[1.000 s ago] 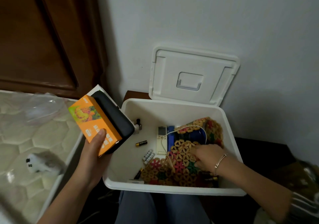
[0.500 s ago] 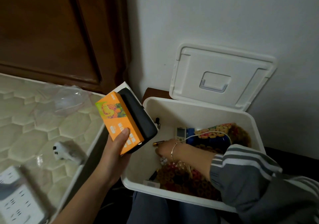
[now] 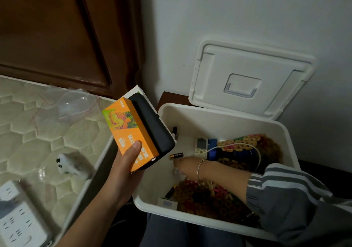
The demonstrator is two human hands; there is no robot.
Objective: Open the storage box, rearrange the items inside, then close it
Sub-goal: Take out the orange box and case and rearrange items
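mattress (image 3: 47,132) fills the left of the view, a handy parking place, with a power strip (image 3: 17,218) lying on it near the bottom corner. the storage box (image 3: 209,121) stands open beside it, its lid (image 3: 247,79) propped upright against the wall behind, so the opening is done and the sorting is in hand. inside, a heap of coloured woven mats (image 3: 238,145) crowds the right half and the near edge, with a white cable (image 3: 256,151) looped over it; the left half of the floor is mostly bare. the left hand (image 3: 125,163) hangs over the box's left rim, its grip closed round an orange carton (image 3: 131,132) stacked against a black case (image 3: 152,125), thumb across the carton's face. the right hand (image 3: 182,165) reaches down to the box floor by some small pale pieces (image 3: 177,170), probably batteries. whether its grip has closed on anything i cannot tell, as the fingers are turned away. a remote (image 3: 201,145) lies just beyond the wrist, and a dark battery (image 3: 176,155) lies loose just past the fingertips. to do this step well, i judge the loose small things should be gathered into one corner first, leaving the floor flat. the held stack can then go down along the left wall, not on a battery where it would rock. keeping the sleeve (image 3: 285,189) off the cable should avoid dragging the mats.
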